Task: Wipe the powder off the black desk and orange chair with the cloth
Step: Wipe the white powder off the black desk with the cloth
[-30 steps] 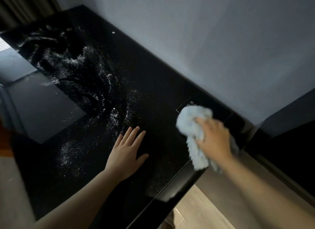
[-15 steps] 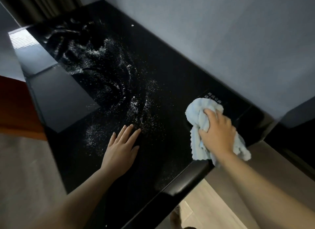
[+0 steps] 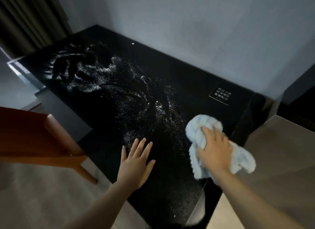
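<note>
White powder (image 3: 136, 99) is scattered and smeared across the glossy black desk (image 3: 187, 78), from the far left corner down toward the near edge. My right hand (image 3: 214, 148) presses a crumpled light-blue cloth (image 3: 196, 131) onto the desk near its right end, just right of the powder. The cloth's tail hangs out behind my hand toward the desk's right edge. My left hand (image 3: 136, 162) lies flat on the desk, palm down with fingers spread, at the powder's near fringe. The orange chair (image 3: 34, 140) stands left of the desk.
A small black sign with white lettering (image 3: 221, 96) lies on the desk at the back right. A grey wall (image 3: 204, 33) runs behind the desk and dark curtains (image 3: 25, 15) hang at the far left. A grey surface (image 3: 281, 152) adjoins the desk's right end.
My right hand has drawn the cloth from the sign toward the near edge and the powder. The view has swung, bringing the orange chair into sight. My left hand stays flat on the desk.
</note>
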A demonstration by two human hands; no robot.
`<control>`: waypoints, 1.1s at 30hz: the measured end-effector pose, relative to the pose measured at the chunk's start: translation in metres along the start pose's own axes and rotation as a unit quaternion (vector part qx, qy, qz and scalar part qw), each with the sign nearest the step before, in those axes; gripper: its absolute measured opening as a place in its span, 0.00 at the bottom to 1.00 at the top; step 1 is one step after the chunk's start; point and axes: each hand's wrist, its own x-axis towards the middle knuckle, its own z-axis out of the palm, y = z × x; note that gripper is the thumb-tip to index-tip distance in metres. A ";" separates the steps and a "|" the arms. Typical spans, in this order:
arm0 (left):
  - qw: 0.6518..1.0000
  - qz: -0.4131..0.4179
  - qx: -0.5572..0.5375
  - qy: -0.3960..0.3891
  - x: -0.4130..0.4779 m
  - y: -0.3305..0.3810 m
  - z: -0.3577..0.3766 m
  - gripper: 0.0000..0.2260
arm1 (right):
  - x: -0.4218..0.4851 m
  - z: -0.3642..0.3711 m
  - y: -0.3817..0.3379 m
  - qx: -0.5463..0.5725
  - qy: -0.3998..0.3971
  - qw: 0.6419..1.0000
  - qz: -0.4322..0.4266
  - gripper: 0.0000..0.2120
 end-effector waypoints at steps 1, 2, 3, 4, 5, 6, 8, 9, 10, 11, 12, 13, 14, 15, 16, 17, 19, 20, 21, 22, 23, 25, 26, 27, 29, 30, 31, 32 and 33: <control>1.000 -0.002 -0.008 -0.018 -0.001 -0.002 0.000 0.28 | -0.025 0.006 -0.016 -0.004 -0.027 0.998 -0.048 0.24; 0.999 0.001 -0.014 -0.035 -0.003 -0.005 0.000 0.28 | -0.053 0.007 -0.030 0.008 -0.054 0.992 -0.113 0.26; 0.999 0.005 -0.016 -0.047 -0.003 -0.007 0.001 0.28 | -0.077 0.008 -0.036 0.029 -0.068 0.983 -0.169 0.28; 0.998 0.012 -0.015 -0.055 -0.003 -0.009 0.001 0.28 | -0.089 0.005 -0.037 0.039 -0.087 0.974 -0.205 0.28; 0.998 0.020 -0.012 -0.061 -0.003 -0.010 0.001 0.28 | -0.086 0.003 -0.032 0.026 -0.081 0.967 -0.242 0.27; 0.997 0.026 -0.009 -0.066 -0.003 -0.012 0.001 0.28 | -0.074 0.000 -0.025 0.004 -0.065 0.964 -0.259 0.26; 0.997 0.035 -0.007 -0.068 -0.002 -0.015 0.001 0.28 | -0.039 -0.003 -0.011 -0.027 -0.050 0.982 -0.179 0.25; 0.997 0.037 -0.007 -0.070 -0.002 -0.016 0.001 0.28 | -0.027 -0.003 -0.008 -0.015 -0.039 0.994 -0.102 0.25; 0.997 0.039 -0.007 -0.070 -0.002 -0.016 0.002 0.28 | -0.022 -0.004 -0.010 -0.004 -0.025 0.999 -0.039 0.25; 0.997 0.040 -0.006 -0.066 -0.003 -0.016 0.002 0.28 | -0.023 -0.002 -0.016 0.003 -0.014 1.000 -0.009 0.26; 0.997 0.041 -0.005 -0.064 -0.003 -0.016 0.003 0.28 | -0.033 0.002 -0.024 -0.009 -0.027 1.000 -0.012 0.27; 0.997 0.040 -0.005 -0.061 -0.004 -0.016 0.004 0.28 | -0.050 0.007 -0.034 -0.012 -0.045 0.998 -0.040 0.28; 0.998 0.038 -0.003 -0.057 -0.004 -0.016 0.004 0.28 | -0.068 0.008 -0.042 0.000 -0.067 0.994 -0.083 0.30; 0.998 0.037 0.000 -0.053 -0.004 -0.015 0.005 0.28 | -0.085 0.008 -0.046 0.023 -0.075 0.987 -0.140 0.31; 0.998 0.037 0.004 -0.052 -0.004 -0.015 0.004 0.27 | -0.094 0.009 -0.047 0.024 -0.093 0.978 -0.185 0.31; 0.998 0.041 0.009 -0.053 -0.003 -0.015 0.003 0.27 | -0.093 0.009 -0.043 0.019 -0.108 0.972 -0.209 0.31; 0.996 0.064 0.018 -0.053 0.001 -0.020 0.000 0.27 | -0.070 0.008 -0.030 -0.012 -0.084 0.979 -0.184 0.29; 0.995 0.080 0.023 -0.053 0.005 -0.023 -0.002 0.27 | -0.057 0.009 -0.023 -0.012 -0.061 0.991 -0.122 0.28; 0.993 0.098 0.030 -0.054 0.009 -0.028 -0.004 0.27 | -0.048 0.008 -0.020 -0.005 -0.025 0.998 -0.055 0.27; 0.991 0.114 0.037 -0.056 0.013 -0.032 -0.006 0.28 | -0.041 0.007 -0.022 -0.006 0.008 1.000 0.000 0.25; 0.989 0.131 0.045 -0.056 0.019 -0.037 -0.008 0.28 | -0.038 0.005 -0.028 -0.018 0.026 0.999 0.032 0.24; 0.983 0.163 0.060 -0.053 0.031 -0.046 -0.011 0.29 | -0.047 0.008 -0.053 -0.033 0.018 0.997 0.068 0.24; 0.980 0.179 0.067 -0.051 0.037 -0.051 -0.014 0.29 | -0.055 0.013 -0.070 -0.024 0.025 0.997 0.069 0.24; 0.976 0.197 0.075 -0.054 0.044 -0.057 -0.016 0.29 | -0.065 0.019 -0.086 -0.007 0.033 0.998 0.057 0.24; 0.966 0.232 0.090 -0.068 0.056 -0.070 -0.022 0.29 | -0.082 0.026 -0.115 -0.001 0.028 0.999 0.026 0.27; 0.961 0.246 0.098 -0.073 0.061 -0.076 -0.025 0.29 | -0.085 0.024 -0.123 -0.012 0.017 1.000 0.011 0.27; 0.957 0.260 0.105 -0.076 0.066 -0.082 -0.028 0.29 | -0.084 0.023 -0.122 -0.038 0.025 0.999 0.003 0.26; 0.953 0.271 0.111 -0.076 0.071 -0.088 -0.032 0.29 | -0.083 0.019 -0.116 -0.059 0.036 0.997 0.031 0.25; 0.950 0.280 0.115 -0.075 0.076 -0.093 -0.035 0.29 | -0.081 0.012 -0.110 -0.065 0.046 0.992 0.101 0.25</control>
